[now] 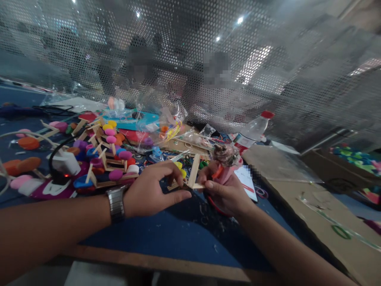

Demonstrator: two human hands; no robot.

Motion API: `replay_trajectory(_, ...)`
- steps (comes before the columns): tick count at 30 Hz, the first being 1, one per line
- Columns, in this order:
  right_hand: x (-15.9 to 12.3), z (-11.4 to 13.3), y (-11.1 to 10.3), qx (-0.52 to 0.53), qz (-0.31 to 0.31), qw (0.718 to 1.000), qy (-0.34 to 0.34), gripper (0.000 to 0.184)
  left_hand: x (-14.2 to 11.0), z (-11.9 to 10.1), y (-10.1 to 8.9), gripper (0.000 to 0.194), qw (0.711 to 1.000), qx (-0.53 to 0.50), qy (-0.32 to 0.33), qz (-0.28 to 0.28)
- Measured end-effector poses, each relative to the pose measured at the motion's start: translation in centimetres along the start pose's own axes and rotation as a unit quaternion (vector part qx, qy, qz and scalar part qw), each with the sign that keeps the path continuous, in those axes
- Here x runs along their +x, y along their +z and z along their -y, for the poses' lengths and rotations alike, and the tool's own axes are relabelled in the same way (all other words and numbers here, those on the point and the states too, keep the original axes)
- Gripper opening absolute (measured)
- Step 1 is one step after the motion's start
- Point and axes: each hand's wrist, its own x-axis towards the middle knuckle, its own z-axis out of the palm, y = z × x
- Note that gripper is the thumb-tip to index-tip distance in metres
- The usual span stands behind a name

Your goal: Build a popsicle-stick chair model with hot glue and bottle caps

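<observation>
My right hand (228,192) pinches the short end of an L-shaped piece of flat wooden sticks (194,171), whose longer stick points up and away from me. My left hand (154,188), below a metal wristwatch (116,202), is beside the joint of that piece, its thumb and forefinger apart. Whether a left fingertip touches the wood, I cannot tell. Just behind the right fingers is a pinkish bundle (225,157) with a clear, crumpled top. Yellow round pieces (180,169) lie beyond the left fingertips.
Many wooden stick pieces with coloured round ends (116,174) crowd the table's left, near a white plug adapter (64,163) with cables. A plastic bottle (253,131) leans behind a phone (246,180). Cardboard (315,210) and a box (342,167) are at right; a perforated screen (178,47) stands behind.
</observation>
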Motion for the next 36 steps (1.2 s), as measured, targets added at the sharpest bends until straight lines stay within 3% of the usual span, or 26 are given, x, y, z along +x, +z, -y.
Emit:
replay_trajectory(3, -0.03, -0.11, -0.17, -0.013, 0.000, 1.000, 0.005, 0.034, -0.05, 0.06, 0.09, 0.036, 0.999, -0.007, -0.023, 0.043)
replay_trajectory(6, -0.08, -0.21, -0.15, -0.035, -0.002, 0.999, 0.012, 0.036, -0.11, 0.08, 0.14, 0.035, 0.999, 0.002, -0.043, 0.013)
replay_trajectory(9, -0.13, -0.30, 0.01, -0.050, -0.011, 0.998, 0.021, 0.040, -0.21, 0.09, 0.18, 0.064, 0.999, -0.012, -0.034, -0.023)
replay_trajectory(12, -0.16, -0.37, 0.13, -0.046, -0.010, 0.998, 0.030, 0.041, -0.36, 0.10, 0.19, 0.076, 0.999, -0.021, -0.012, -0.034)
replay_trajectory(21, -0.19, -0.63, -0.01, -0.014, 0.014, 0.999, 0.032, 0.033, -0.47, -0.06, -0.02, 0.070, 0.998, 0.012, 0.018, -0.056)
replay_trajectory(36, -0.14, -0.75, -0.06, -0.032, 0.018, 0.999, 0.021, 0.034, -0.43, -0.08, -0.18, 0.080, 0.997, 0.055, -0.009, -0.055)
